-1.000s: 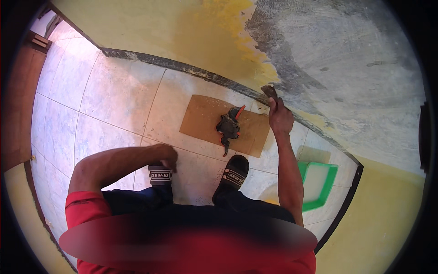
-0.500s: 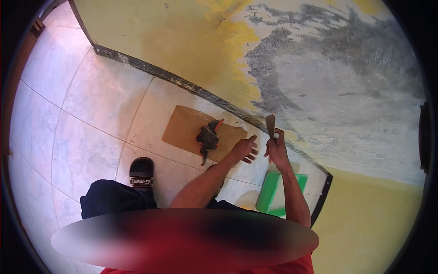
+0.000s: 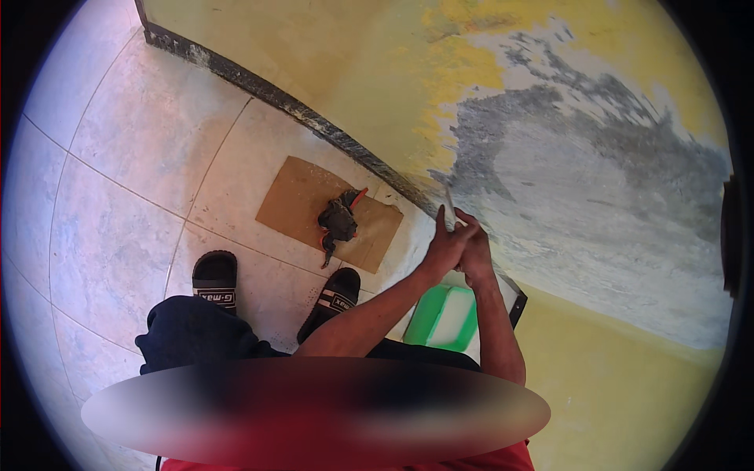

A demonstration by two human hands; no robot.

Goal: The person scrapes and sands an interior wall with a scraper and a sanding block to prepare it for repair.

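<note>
In front of the wall, my right hand (image 3: 475, 253) grips a thin flat-bladed scraper (image 3: 449, 206), its blade pointing up toward the wall and seen nearly edge-on. My left hand (image 3: 448, 245) meets it there, fingers closed at the blade with the thumb along one side. The two hands overlap, and the scraper's handle is hidden in them. Beyond the hands, the wall (image 3: 542, 161) has a rough grey and white patch ringed by flaking yellow paint.
A brown cardboard sheet (image 3: 287, 196) lies on the tiled floor (image 3: 129, 149) with a crumpled black-and-orange item (image 3: 339, 218) on it. By my right forearm stands a green tub (image 3: 424, 315) with white inside. A dark baseboard (image 3: 314, 118) runs along the wall. My sandalled feet are at left.
My left hand was apart with its fingers spread; now it has moved right and closed at the scraper's blade. The view has shifted, and the scraper has turned edge-on.
</note>
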